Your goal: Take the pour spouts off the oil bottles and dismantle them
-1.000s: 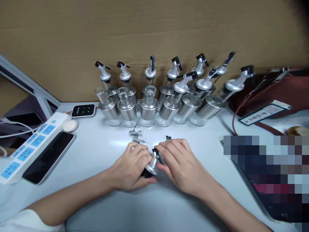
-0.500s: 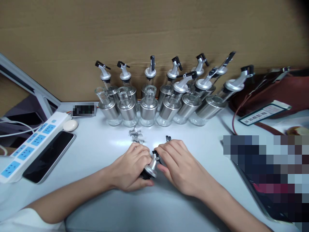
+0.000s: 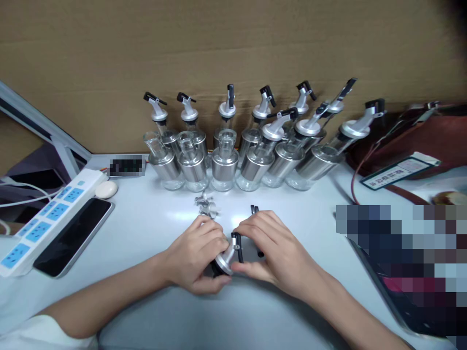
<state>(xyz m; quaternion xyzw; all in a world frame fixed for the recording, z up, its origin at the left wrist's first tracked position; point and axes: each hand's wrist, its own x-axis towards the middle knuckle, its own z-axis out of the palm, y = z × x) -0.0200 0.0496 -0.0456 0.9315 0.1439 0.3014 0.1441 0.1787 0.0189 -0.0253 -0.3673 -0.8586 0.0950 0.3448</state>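
Observation:
My left hand (image 3: pixel 199 253) is curled around a silver pourer cap (image 3: pixel 225 259) with a black base, held just above the white table (image 3: pixel 153 228). My right hand (image 3: pixel 270 248) meets it from the right, its fingertips pinching a small black lever part (image 3: pixel 238 241) at the cap's spout. Just beyond my left hand lie a few small silver spout pieces (image 3: pixel 206 205). A small black piece (image 3: pixel 254 209) pokes out behind my right fingers.
Glass-and-steel oil bottles (image 3: pixel 224 165) stand in two rows against a cardboard wall, most with pourer caps, three at front left without. A power strip (image 3: pixel 47 214), a dark phone (image 3: pixel 73 236) and a white oval object (image 3: pixel 106 189) lie on the left. A red bag (image 3: pixel 423 141) sits at right.
Both hands have drawn slightly closer to me. The cap has tipped lower in my left hand, and my right fingers have shifted onto the black lever at its spout.

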